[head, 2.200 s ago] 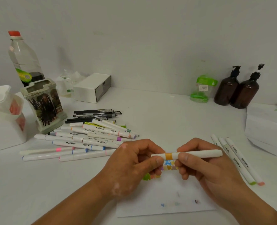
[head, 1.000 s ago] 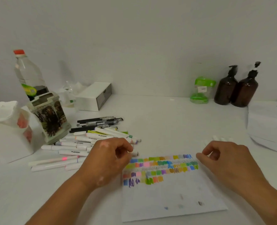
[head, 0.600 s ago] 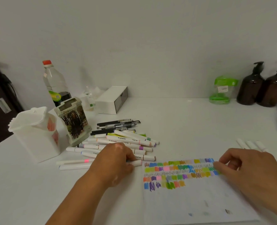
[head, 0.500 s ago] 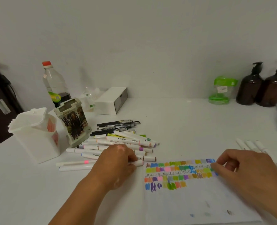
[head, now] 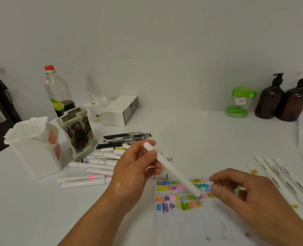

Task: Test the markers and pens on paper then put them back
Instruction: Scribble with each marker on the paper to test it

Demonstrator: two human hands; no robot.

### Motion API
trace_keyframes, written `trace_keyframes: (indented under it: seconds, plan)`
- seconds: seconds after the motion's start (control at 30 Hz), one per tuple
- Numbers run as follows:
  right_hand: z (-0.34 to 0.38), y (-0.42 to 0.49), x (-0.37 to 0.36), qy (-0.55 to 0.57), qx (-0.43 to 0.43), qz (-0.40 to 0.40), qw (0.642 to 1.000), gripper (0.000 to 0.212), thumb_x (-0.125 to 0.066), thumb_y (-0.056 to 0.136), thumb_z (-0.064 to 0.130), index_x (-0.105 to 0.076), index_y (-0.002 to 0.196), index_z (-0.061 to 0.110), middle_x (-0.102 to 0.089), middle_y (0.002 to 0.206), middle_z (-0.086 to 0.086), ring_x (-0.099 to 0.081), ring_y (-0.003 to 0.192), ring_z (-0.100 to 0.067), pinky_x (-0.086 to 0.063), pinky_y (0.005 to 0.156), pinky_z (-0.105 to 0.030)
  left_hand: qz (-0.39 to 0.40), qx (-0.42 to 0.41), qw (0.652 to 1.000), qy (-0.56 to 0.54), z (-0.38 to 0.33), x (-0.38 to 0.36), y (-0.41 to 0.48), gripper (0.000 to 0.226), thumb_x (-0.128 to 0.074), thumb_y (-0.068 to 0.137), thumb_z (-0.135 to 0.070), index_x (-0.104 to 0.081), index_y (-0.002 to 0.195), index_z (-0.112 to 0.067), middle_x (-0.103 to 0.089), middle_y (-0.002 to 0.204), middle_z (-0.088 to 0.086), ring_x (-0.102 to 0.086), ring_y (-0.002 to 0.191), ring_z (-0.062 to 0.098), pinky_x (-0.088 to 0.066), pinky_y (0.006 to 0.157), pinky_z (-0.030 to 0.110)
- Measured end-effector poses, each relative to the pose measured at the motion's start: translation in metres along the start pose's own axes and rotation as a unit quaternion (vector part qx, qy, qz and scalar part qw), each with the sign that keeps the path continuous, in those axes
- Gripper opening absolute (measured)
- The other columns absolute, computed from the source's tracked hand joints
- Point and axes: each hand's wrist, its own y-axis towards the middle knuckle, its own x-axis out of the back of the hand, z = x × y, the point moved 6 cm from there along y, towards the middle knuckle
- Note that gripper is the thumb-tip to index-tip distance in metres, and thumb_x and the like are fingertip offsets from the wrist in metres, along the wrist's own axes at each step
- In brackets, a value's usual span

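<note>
The fingers (head: 140, 150) of the left hand (head: 131, 173) are curled round the upper part of a plain white capped marker (head: 172, 170). They hold it slanted in the air, with its top near the knuckles and its lower end out over the paper. The right hand (head: 245, 196) hovers just beside that lower end. Its fingers (head: 218, 189) are half-curled with thumb and forefinger toward the cap, and they grip nothing that shows. A sliver of paper shows between them and the marker, though the view is blurred there.

Below lies the white sheet of paper (head: 191, 226), whose upper part carries rows of small coloured scribbles (head: 170, 188). I judge this to be the start of one more test, with a fresh marker picked up and not yet uncapped. The next move calls for the right hand to pinch the cap and pull it straight off while the left holds the barrel firm. The tip then goes to a bare patch beside the last swatch.

To the left, a loose heap of white markers with coloured bands (head: 93, 167) lies on the white worktop (head: 191, 135), with several black pens (head: 124, 137) behind it. Four more white markers (head: 278, 176) lie side by side right of the sheet, probably already tested. Further left stand a printed pen pot (head: 77, 132) and a white plastic holder (head: 33, 148), the likely places for the return.
</note>
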Motion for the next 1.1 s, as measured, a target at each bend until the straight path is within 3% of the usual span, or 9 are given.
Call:
trace_keyframes:
  seconds: [0.13,0.23,0.3,0.47,0.63,0.7,0.8,0.87,1.1]
  plan:
    - [-0.005,0.001,-0.013,0.106,-0.056,0.101,0.988,0.031,-0.057,0.077,0.058,-0.068,0.102,0.044,-0.076,0.08,0.013,-0.062,0.068,0.0,-0.045,0.062,-0.011,0.086,0.026,0.996,0.005,0.022,-0.021,-0.006,0.009,-0.065,0.09,-0.002,-0.07,0.092,-0.01,-0.066,0.088,0.016,-0.065,0.076,0.024,-0.057,0.071,0.032]
    - [-0.012,0.005,-0.01,0.151,-0.073,0.06,0.984,0.007,-0.068,0.089,0.037,-0.074,0.091,0.041,-0.075,0.073,0.005,-0.053,0.054,-0.002,-0.04,0.054,-0.01,0.113,0.008,0.991,0.078,0.026,-0.026,-0.009,0.01,-0.07,0.079,-0.01,-0.07,0.088,-0.015,-0.072,0.095,0.012,-0.07,0.083,0.027,-0.058,0.079,0.036]
    - [-0.017,0.005,-0.004,0.151,-0.074,0.022,0.986,0.018,-0.074,0.089,0.023,-0.076,0.085,0.04,-0.071,0.064,0.009,-0.051,0.05,0.0,-0.038,0.05,-0.009,0.123,-0.011,0.979,0.162,0.025,-0.028,-0.01,0.014,-0.071,0.078,-0.009,-0.069,0.086,-0.021,-0.075,0.097,0.006,-0.073,0.087,0.025,-0.06,0.08,0.037]
    - [-0.019,0.004,0.0,0.162,-0.078,-0.002,0.984,0.027,-0.079,0.084,0.012,-0.077,0.081,0.039,-0.069,0.063,0.013,-0.059,0.053,0.002,-0.04,0.051,-0.007,0.128,-0.073,0.919,0.366,0.025,-0.033,-0.017,0.025,-0.077,0.085,-0.015,-0.07,0.097,-0.034,-0.073,0.094,-0.014,-0.071,0.088,0.004,-0.06,0.073,0.023]
    - [-0.021,0.004,-0.005,0.17,-0.067,0.01,0.983,0.019,-0.085,0.08,0.018,-0.079,0.088,0.034,-0.067,0.063,0.011,-0.054,0.052,-0.002,-0.042,0.052,-0.012,0.206,-0.142,0.826,0.504,0.028,-0.05,-0.027,0.026,-0.054,0.101,-0.035,-0.063,0.125,-0.034,-0.065,0.1,-0.019,-0.057,0.088,-0.007,-0.041,0.069,0.005]
    - [-0.022,0.004,-0.008,0.242,-0.078,0.022,0.967,0.021,-0.089,0.072,0.026,-0.079,0.091,0.026,-0.065,0.063,0.005,-0.053,0.053,-0.012,-0.046,0.051,-0.018,0.224,-0.147,0.815,0.513,0.026,-0.054,-0.03,0.026,-0.047,0.103,-0.038,-0.063,0.123,-0.033,-0.062,0.096,-0.019,-0.055,0.086,-0.006,-0.039,0.068,0.007]
    - [-0.026,0.004,-0.017,0.4,-0.105,0.05,0.909,0.053,-0.097,0.051,0.041,-0.078,0.093,0.014,-0.06,0.066,-0.01,-0.053,0.059,-0.019,-0.046,0.05,-0.025,0.229,-0.16,0.82,0.499,0.02,-0.058,-0.032,0.021,-0.047,0.102,-0.038,-0.064,0.112,-0.03,-0.058,0.081,-0.018,-0.053,0.076,-0.001,-0.035,0.063,0.01]
    - [-0.021,0.002,-0.023,0.423,-0.092,0.083,0.898,0.063,-0.098,0.049,0.048,-0.077,0.097,0.012,-0.058,0.068,-0.015,-0.054,0.061,-0.021,-0.046,0.051,-0.026,0.239,-0.18,0.816,0.495,0.017,-0.063,-0.036,0.019,-0.049,0.102,-0.035,-0.064,0.111,-0.027,-0.058,0.079,-0.015,-0.052,0.072,0.002,-0.034,0.062,0.011]
    - [-0.01,-0.002,-0.034,0.384,-0.065,0.121,0.913,0.042,-0.091,0.063,0.041,-0.074,0.092,0.016,-0.061,0.065,-0.015,-0.055,0.057,-0.024,-0.048,0.052,-0.027,0.285,-0.201,0.802,0.486,0.017,-0.073,-0.043,0.02,-0.05,0.103,-0.035,-0.064,0.109,-0.022,-0.057,0.076,-0.012,-0.053,0.07,0.006,-0.041,0.063,0.021]
